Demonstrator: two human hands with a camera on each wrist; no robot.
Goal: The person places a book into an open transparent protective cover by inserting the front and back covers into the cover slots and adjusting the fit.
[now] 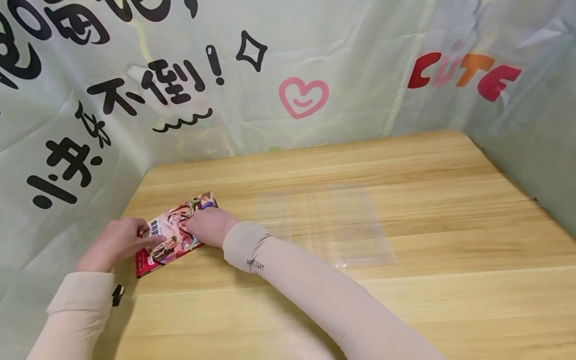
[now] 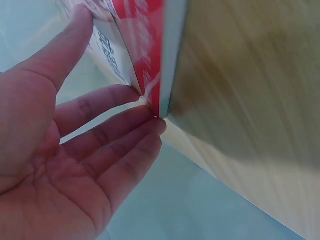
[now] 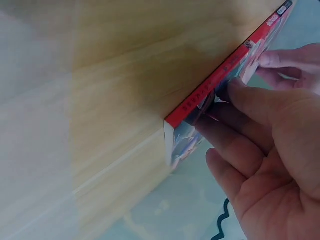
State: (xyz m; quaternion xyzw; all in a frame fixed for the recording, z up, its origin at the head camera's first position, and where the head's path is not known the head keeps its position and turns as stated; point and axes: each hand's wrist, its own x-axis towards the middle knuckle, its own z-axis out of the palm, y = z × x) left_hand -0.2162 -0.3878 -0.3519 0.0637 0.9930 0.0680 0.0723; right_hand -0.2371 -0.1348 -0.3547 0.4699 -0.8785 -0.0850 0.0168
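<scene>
A thin comic book [image 1: 175, 230] with a colourful illustrated cover and red borders lies at the left of the wooden table. My left hand [image 1: 119, 242] holds its left end. In the left wrist view the thumb [image 2: 75, 45] lies over the cover and the fingertips [image 2: 155, 127] meet the outer edge. Reaching across, my right hand [image 1: 211, 225] has bent fingers against the cover near the book's far right end. In the right wrist view the thumb [image 3: 237, 90] is beside the red spine [image 3: 215, 80]; I cannot tell whether those fingers pinch anything.
A clear plastic sheet [image 1: 360, 225] lies flat on the table [image 1: 450, 300], right of the book. Fabric curtains with printed lettering and a pink heart [image 1: 303, 97] hang along the back and sides. A small black object [image 1: 118, 295] shows beside the left sleeve.
</scene>
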